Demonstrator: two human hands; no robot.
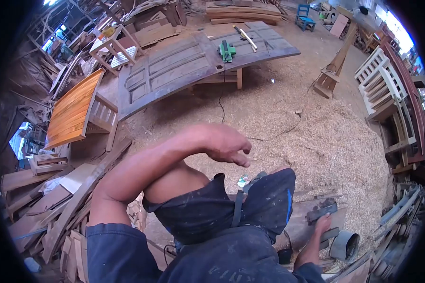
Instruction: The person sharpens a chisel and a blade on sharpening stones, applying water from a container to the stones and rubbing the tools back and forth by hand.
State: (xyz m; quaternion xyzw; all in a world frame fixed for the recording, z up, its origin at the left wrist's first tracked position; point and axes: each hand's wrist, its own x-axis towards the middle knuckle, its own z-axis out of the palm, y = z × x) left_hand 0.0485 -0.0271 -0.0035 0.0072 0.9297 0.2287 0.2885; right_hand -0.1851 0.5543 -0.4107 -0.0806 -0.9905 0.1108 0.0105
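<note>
My left hand (pixel 227 145) hangs in the air in front of my raised knee, fingers loosely bent and apart, with nothing in it. Low at my right side, my right hand (pixel 324 223) has its fingers on the near edge of a dark, elongated block (pixel 322 212), possibly a tool; its kind I cannot tell. The block lies over a worn wooden board (pixel 300 218). Close below that hand are a dark flat piece (pixel 329 234) and a grey, open-ended cylinder (pixel 344 246).
Ahead, a panelled wooden door (pixel 174 68) rests on supports, bearing a green power tool (pixel 226 51) with a trailing cord. Wood shavings (pixel 316 141) cover the floor. Boards (pixel 75 207) are heaped at left beside an orange-brown panel (pixel 75 111); a wooden stand (pixel 333 70) is at right.
</note>
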